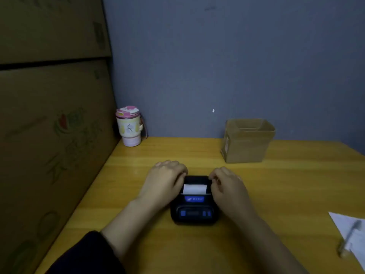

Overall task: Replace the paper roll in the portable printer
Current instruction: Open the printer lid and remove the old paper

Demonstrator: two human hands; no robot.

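We see the black printer (194, 202) lying flat near the middle of the table (286, 184), a strip of white paper (195, 189) showing at its slot. Our left hand (165, 181) rests on its left side, fingers curled against the casing. Our right hand (229, 184) touches the right side, fingertips pinched narrow; whether they grip anything we cannot tell. A cardboard box (246, 142) stands toward the far edge, a cup (129, 126) at the far left corner.
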